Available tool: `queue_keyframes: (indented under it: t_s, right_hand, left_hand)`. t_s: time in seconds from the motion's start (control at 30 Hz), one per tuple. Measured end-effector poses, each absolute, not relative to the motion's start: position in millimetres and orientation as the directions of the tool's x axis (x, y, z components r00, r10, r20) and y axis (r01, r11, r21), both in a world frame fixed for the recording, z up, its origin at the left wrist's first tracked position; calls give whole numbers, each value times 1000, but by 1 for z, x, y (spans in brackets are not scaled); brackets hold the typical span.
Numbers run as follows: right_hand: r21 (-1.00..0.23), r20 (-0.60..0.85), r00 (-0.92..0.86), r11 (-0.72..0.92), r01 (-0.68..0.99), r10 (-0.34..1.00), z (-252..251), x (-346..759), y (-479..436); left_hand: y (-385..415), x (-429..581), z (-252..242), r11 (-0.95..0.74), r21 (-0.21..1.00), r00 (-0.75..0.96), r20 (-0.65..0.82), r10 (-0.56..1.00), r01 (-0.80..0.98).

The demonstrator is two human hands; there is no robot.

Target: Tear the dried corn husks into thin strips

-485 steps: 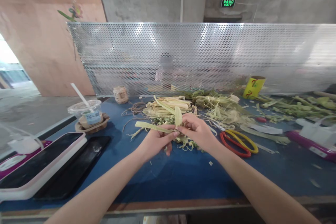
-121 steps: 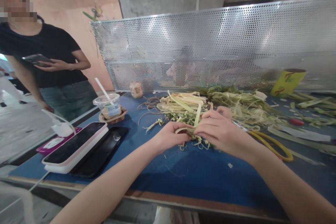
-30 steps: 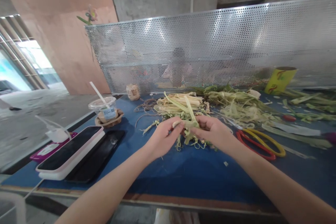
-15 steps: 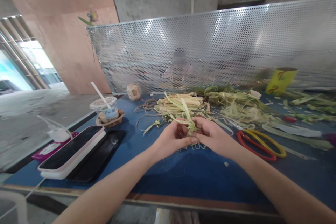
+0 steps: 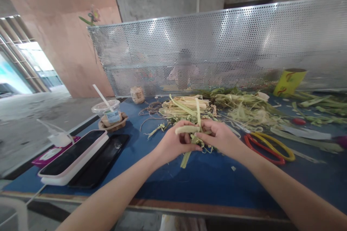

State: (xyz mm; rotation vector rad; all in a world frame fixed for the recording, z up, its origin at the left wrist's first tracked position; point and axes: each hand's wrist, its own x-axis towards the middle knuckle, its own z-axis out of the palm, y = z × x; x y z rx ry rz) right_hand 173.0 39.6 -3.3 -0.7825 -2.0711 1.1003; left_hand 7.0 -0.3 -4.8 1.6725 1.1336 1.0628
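Note:
Pale green strips of dried plant leaf (image 5: pixel 187 129) cross between my two hands, above the middle of the blue table (image 5: pixel 206 184). My left hand (image 5: pixel 175 139) is closed round the lower part of the strips; one end pokes out below its fingers. With thumb and fingertips, my right hand (image 5: pixel 215 135) pinches the strips where they cross. One strip stands upright from the crossing and another lies out to the left over my left hand. Beyond the hands lies a bundle of pale yellow strips (image 5: pixel 187 104), with small knotted plant pieces in front, partly hidden by my fingers.
Scissors with red and yellow handles (image 5: pixel 268 148) lie right of my hands. Loose leaves (image 5: pixel 244 106) pile behind them, near a yellow tube (image 5: pixel 290 82). At left are two phones (image 5: pixel 73 151) and a lidded cup (image 5: pixel 110 112) with a straw. A perforated metal screen (image 5: pixel 162 57) borders the back.
The strips have turned in my hands: one now lies across to the left and an end shows below my left hand. My right fingers have shifted slightly on the crossing.

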Motion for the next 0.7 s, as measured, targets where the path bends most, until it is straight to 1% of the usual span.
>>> queue_keyframes:
  t_s: [0.07, 0.13, 0.23, 0.3, 0.37, 0.5, 0.57, 0.7]
  right_hand:
    - [-857, 290, -557, 470, 211, 779, -5, 174, 43]
    - [-867, 286, -565, 460, 190, 774, -6, 173, 44]
    - [-894, 260, -644, 431, 120, 719, -4, 171, 39]
    - [-919, 230, -705, 388, 69, 671, -2, 171, 35]
    - [-935, 229, -723, 354, 22, 652, -1, 171, 34]
    - [-930, 277, -627, 368, 17, 728, -2, 172, 35]
    - [-917, 291, -598, 397, 49, 747, -3, 171, 35]
    - [-891, 299, -613, 444, 95, 731, 2, 172, 31]
  left_hand:
    - [0, 7, -4, -228, 928, 254, 154, 955, 294]
    - [0, 9, -4, -222, 934, 262, 148, 954, 280]
    - [-1, 12, -4, -210, 975, 269, 183, 946, 76]
    - [-2, 14, -3, -198, 980, 267, 193, 944, -9]
    - [-2, 14, -2, -199, 980, 218, 193, 957, 3]
    - [-1, 12, 2, -238, 969, 79, 233, 969, 69]
    - [-1, 11, 3, -248, 964, 75, 241, 968, 96]
    - [-1, 11, 3, -224, 964, 79, 215, 973, 144]
